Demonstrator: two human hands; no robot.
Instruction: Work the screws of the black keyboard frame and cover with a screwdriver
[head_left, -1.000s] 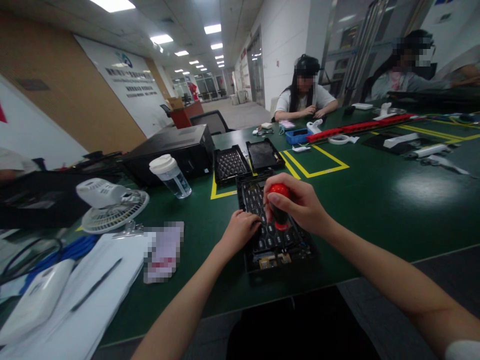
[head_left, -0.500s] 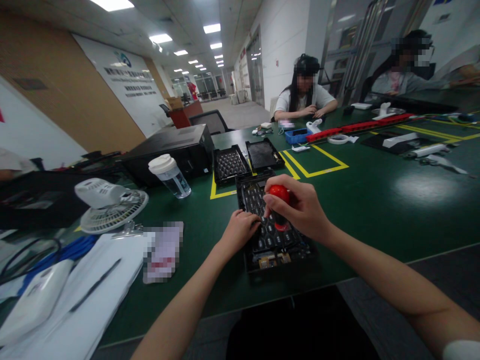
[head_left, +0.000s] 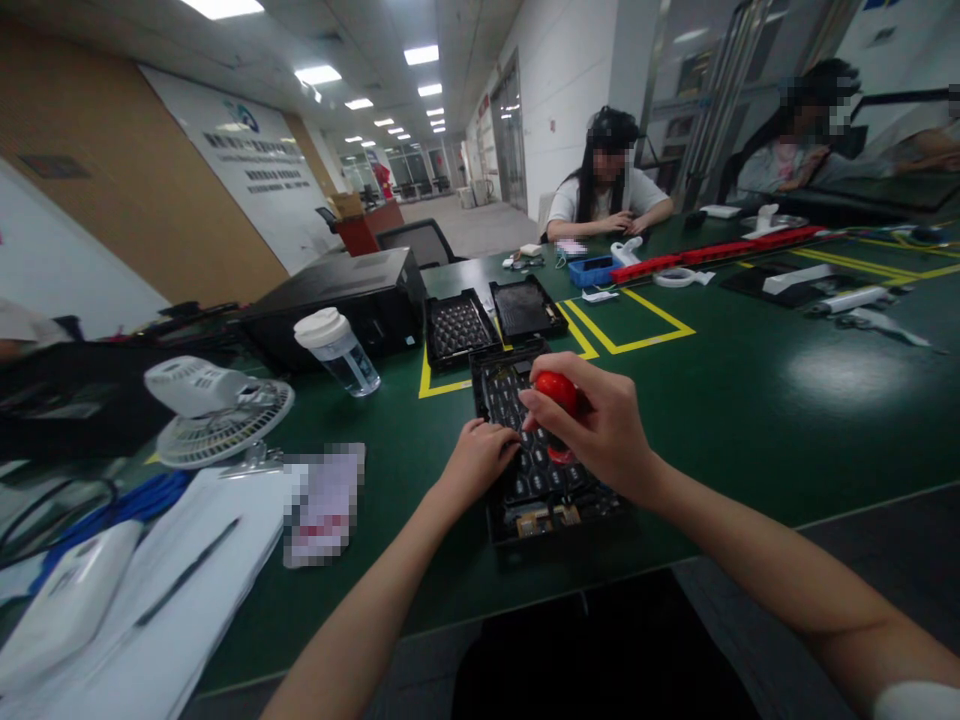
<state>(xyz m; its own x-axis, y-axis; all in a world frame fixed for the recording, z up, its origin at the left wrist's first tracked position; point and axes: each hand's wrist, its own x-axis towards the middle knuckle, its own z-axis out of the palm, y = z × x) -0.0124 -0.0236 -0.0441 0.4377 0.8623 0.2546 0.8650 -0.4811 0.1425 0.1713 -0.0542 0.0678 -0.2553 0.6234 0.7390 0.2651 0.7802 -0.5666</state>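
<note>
A black case (head_left: 537, 484) full of rows of dark oval pieces lies lengthwise on the green table before me. My left hand (head_left: 480, 460) is at the case's left edge, its fingers bent over the rim. Above the case's right half, my right hand (head_left: 604, 425) is closed around an upright screwdriver (head_left: 556, 392) with a red, round-topped handle and a dark middle. The screwdriver's tip is hidden from view. Just beyond the case lie two more black trays, one with a bumpy inside (head_left: 459, 330) and one flatter (head_left: 527, 306).
To the left are a lidded bottle (head_left: 339, 350), a white fan (head_left: 225, 410), a clipboard with papers and a pen (head_left: 187, 570), and a black computer case (head_left: 345, 300). A red strip (head_left: 720, 252) and a blue tray (head_left: 592, 271) lie farther back. Two people sit across the table.
Both my hands stay nearly where they were, with the same holds. At the far right, a dark-framed panel now shows raised in front of the other person.
</note>
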